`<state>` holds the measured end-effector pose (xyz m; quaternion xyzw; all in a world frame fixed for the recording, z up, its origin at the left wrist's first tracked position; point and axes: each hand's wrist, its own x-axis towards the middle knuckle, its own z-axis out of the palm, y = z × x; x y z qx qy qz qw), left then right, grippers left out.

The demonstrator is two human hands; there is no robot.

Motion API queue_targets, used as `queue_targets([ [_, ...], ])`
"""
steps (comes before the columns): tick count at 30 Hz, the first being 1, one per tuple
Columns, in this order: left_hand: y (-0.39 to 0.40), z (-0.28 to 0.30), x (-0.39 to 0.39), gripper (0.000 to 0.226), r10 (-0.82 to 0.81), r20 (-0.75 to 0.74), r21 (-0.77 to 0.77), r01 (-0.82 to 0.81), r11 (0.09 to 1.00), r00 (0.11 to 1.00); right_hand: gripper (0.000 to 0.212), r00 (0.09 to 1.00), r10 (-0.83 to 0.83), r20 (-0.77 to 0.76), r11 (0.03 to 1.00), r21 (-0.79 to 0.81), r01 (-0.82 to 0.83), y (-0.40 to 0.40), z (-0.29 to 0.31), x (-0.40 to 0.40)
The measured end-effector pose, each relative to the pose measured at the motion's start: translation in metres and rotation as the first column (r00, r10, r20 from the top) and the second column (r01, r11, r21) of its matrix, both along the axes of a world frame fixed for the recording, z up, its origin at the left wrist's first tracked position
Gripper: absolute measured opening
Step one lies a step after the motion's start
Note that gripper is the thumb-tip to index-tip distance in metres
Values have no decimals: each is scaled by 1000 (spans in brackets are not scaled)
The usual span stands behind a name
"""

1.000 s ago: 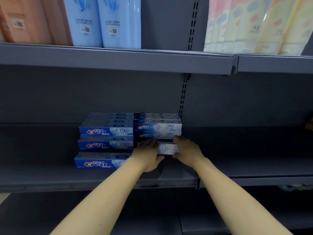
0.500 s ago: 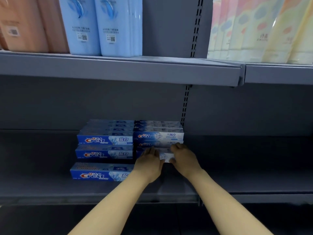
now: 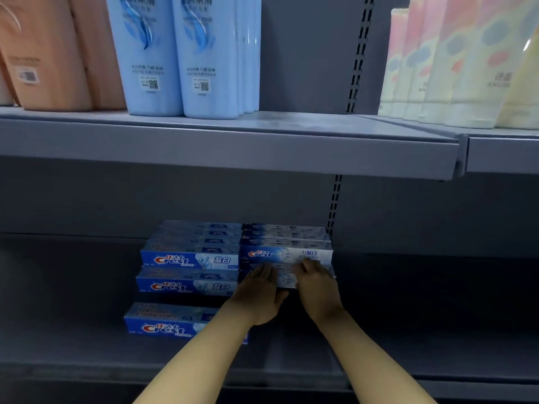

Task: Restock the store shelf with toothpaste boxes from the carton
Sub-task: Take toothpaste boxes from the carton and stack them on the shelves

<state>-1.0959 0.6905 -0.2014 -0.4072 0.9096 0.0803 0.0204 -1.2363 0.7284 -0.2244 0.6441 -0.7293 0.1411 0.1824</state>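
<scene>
Push box [image 3: 287, 277] level under the right stack [image 3: 287, 246], flush beside the left stack [image 3: 189, 258]; both hands, left [image 3: 258, 295] and right [image 3: 318, 290], fingers straight, together, pressing its front.

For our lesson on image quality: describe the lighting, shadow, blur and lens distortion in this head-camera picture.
Head view: the upper shelf is brightly lit, while the lower shelf beneath it lies in deep shadow; both hands look dim against the toothpaste boxes; small print on the blue bottles is soft and unreadable; the wide lens makes the bottles lean outward near the edges.
</scene>
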Motion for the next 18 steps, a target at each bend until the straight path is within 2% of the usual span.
queue_targets([
  [7,-4,8,2,68,11,-1,73,-11,997,1000,51,999,27,30,1000,-7,-27,-5,-4,-2],
  [10,2,20,12,61,-7,-57,76,11,997,998,49,1000,26,0,1000,-7,-26,-4,-1,0],
  [14,6,38,41,55,-19,-79,117,29,993,997,41,999,40,15,996,-80,-38,1,9,16],
  [18,0,47,76,53,49,-112,195,-26,980,992,29,990,132,52,978,-170,-122,-1,21,40],
])
